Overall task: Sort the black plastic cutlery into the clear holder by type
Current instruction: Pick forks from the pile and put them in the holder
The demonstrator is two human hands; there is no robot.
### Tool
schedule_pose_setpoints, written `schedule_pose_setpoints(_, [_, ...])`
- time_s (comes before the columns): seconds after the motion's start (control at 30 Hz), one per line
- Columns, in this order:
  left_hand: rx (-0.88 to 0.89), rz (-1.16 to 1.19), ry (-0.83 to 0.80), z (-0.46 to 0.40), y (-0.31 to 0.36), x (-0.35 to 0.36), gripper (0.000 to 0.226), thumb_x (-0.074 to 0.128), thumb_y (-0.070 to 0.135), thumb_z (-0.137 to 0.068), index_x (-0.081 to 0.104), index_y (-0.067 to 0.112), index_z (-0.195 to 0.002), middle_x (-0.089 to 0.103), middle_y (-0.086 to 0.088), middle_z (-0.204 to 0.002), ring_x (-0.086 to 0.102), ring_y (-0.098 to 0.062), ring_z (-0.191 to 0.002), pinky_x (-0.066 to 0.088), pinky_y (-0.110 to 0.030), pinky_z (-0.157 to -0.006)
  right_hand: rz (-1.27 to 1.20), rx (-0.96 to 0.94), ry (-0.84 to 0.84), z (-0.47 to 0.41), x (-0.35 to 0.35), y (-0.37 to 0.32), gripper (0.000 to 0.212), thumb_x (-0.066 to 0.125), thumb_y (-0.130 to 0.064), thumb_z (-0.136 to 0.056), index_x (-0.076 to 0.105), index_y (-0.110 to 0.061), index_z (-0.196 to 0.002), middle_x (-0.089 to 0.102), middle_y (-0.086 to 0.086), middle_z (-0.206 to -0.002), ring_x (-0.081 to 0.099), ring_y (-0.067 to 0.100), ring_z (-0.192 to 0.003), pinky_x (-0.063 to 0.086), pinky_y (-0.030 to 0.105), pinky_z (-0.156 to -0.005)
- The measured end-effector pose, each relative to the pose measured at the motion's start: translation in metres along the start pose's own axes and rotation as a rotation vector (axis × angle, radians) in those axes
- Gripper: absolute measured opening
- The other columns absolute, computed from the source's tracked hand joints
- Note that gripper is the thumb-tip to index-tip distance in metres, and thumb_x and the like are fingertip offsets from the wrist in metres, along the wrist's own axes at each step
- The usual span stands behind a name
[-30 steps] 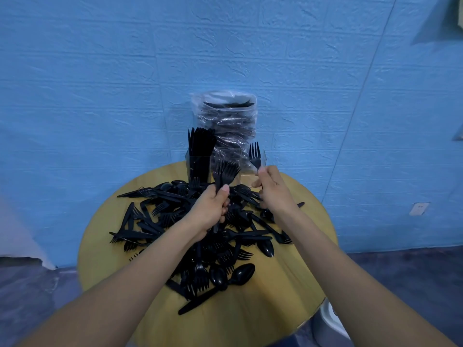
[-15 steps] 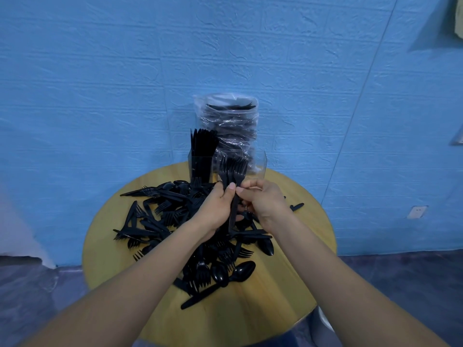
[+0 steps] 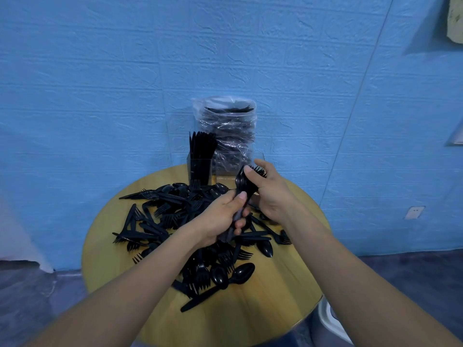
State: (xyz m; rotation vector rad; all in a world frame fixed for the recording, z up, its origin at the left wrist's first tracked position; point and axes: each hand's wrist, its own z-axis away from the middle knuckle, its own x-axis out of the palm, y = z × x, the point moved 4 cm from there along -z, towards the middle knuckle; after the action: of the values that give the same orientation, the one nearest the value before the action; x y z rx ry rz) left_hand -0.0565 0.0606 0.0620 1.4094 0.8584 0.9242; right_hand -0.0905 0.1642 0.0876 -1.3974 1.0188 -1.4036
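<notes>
The left hand (image 3: 220,216) grips the handles of a bunch of forks (image 3: 246,184); the right hand (image 3: 271,194) wraps the prongs, pointing up toward the clear holder (image 3: 200,169); round wooden table (image 3: 263,304), blue wall (image 3: 100,96).

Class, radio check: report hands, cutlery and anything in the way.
Left hand and right hand both grip one bundle of forks. Clear holder has knives in its left compartment. Loose pile covers the table ahead of the holder.
</notes>
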Motion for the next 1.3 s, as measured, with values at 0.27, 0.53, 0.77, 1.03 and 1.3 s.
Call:
schedule_pose_setpoints(0.27, [0.037, -0.405, 0.099, 0.001, 0.004, -0.002, 0.019, 0.050, 0.015, -0.096, 0.037, 0.015, -0.110, 0.045, -0.002, -0.062, 0.043, -0.003, -0.040, 0.041, -0.021, -0.044, -0.140, -0.137, -0.022, 0.002, 0.012, 0.004, 0.016, 0.046, -0.002, -0.097, 0.060, -0.011, -0.094, 0.067, 0.017, -0.099, 0.063, 0.030, -0.100, 0.053, 0.039, -0.086])
schedule_pose_setpoints(0.53, [0.055, -0.350, -0.022, 0.007, 0.012, 0.004, 0.017, 0.041, 0.002, -0.093, 0.038, 0.017, -0.087, 0.036, 0.002, -0.058, 0.033, -0.006, -0.040, 0.033, -0.022, -0.040, -0.258, -0.089, -0.147, 0.007, 0.000, 0.004, 0.059, 0.067, -0.003, -0.078, 0.044, -0.019, -0.129, 0.070, 0.020, -0.103, 0.069, 0.027, -0.096, 0.056, 0.038, -0.080])
schedule_pose_setpoints(0.77, [-0.127, -0.169, -0.140, 0.004, 0.004, 0.010, 0.023, 0.044, 0.006, -0.095, 0.042, 0.013, -0.073, 0.042, 0.001, -0.057, 0.039, -0.007, -0.042, 0.037, -0.019, -0.042, -0.304, -0.080, -0.230, 0.011, 0.000, 0.006, 0.016, 0.046, 0.000, -0.094, 0.062, -0.002, -0.091, 0.066, 0.010, -0.075, 0.063, 0.019, -0.071, 0.055, 0.037, -0.081])
schedule_pose_setpoints(1.03, [0.229, -0.832, 0.114, 0.004, 0.010, 0.003, 0.032, 0.046, 0.024, -0.098, 0.044, 0.014, -0.128, 0.061, 0.005, -0.091, 0.062, -0.008, -0.077, 0.051, -0.021, -0.070, -0.340, -0.091, -0.018, 0.007, -0.012, 0.007, 0.014, 0.050, -0.004, -0.095, 0.061, -0.006, -0.086, 0.056, 0.004, -0.065, 0.053, 0.015, -0.061, 0.052, 0.027, -0.062])
schedule_pose_setpoints(1.3, [0.231, -0.775, 0.112, 0.001, 0.000, 0.011, 0.043, 0.037, 0.023, -0.101, 0.026, 0.020, -0.142, 0.062, 0.004, -0.088, 0.062, -0.007, -0.064, 0.055, -0.028, -0.062, -0.325, -0.100, 0.049, 0.008, -0.008, 0.008, 0.017, 0.049, -0.011, -0.097, 0.059, -0.007, -0.084, 0.056, 0.003, -0.065, 0.054, 0.012, -0.058, 0.051, 0.024, -0.058])
